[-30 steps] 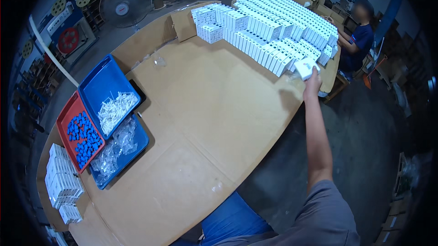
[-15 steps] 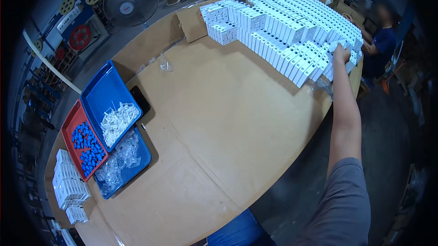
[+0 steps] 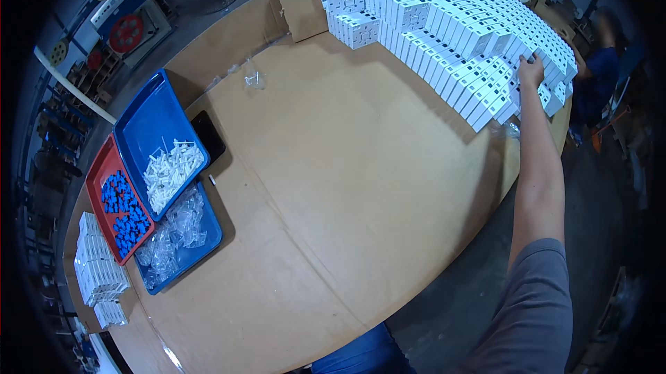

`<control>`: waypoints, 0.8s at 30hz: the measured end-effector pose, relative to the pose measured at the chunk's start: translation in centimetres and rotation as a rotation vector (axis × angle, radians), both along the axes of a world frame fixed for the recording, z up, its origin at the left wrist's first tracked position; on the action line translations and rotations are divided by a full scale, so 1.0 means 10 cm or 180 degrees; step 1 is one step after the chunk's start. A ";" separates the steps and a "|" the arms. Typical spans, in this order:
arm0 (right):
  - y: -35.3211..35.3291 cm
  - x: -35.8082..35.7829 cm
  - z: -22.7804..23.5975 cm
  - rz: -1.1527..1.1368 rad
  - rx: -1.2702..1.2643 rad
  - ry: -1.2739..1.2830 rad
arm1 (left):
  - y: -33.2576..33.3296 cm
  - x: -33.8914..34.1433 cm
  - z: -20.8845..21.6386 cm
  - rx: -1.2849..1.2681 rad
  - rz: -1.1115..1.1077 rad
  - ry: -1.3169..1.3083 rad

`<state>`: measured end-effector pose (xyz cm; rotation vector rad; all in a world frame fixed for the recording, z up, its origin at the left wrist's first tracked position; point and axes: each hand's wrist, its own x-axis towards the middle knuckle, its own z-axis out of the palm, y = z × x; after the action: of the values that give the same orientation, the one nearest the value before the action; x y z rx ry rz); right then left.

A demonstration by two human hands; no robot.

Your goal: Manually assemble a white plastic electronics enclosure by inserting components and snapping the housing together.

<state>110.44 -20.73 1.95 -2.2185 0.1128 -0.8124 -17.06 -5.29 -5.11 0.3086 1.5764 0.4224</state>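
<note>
My right hand (image 3: pixel 532 71) reaches out to the far right, over the near right end of a large block of stacked white flat boxes (image 3: pixel 444 86) with small dark square marks. Its thumb and fingertips rest at the upper edges of the boxes there, slightly apart, and nothing shows clearly between them. The boxes stand on edge in tight rows, stepping up to a higher layer at the back. My left hand is out of the picture.
At left lie a blue tray (image 3: pixel 142 114) of white plastic pins, a red tray (image 3: pixel 97 173) of blue pieces, and a lower blue tray (image 3: pixel 211 242) of clear plastic. A black phone (image 3: pixel 207 134), white stacks (image 3: pixel 97 263), cardboard walls (image 3: pixel 222 48) and a person (image 3: pixel 600 75) are nearby.
The view has shifted, so the table sits a little differently. My right hand stays at the right end of the boxes; its thumb and fingers now look more apart.
</note>
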 end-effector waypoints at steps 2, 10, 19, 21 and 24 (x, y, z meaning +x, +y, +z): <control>-0.06 0.05 0.01 -0.0114 0.0086 0.0013 | 0.03 0.11 0.03 0.0054 -0.0126 0.0281; -0.43 0.53 -0.58 0.0318 0.0076 0.0200 | -0.01 0.14 0.20 -0.0069 0.0108 -0.0006; -0.81 -0.03 -0.53 0.2275 0.0065 -0.0291 | -0.05 -0.12 -0.05 -0.0181 0.1216 -0.2537; -0.56 -1.13 -0.56 0.2802 0.0867 0.0560 | -0.15 -0.33 0.03 0.0071 0.1280 -0.2400; -0.12 -2.97 -0.24 0.3136 0.0207 0.0306 | -0.38 -0.44 -0.32 0.0423 0.1233 -0.3515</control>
<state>80.79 -21.96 -0.45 -1.8972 -0.8295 -0.1430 -21.48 -9.04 -8.30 -0.1445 0.5094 0.8216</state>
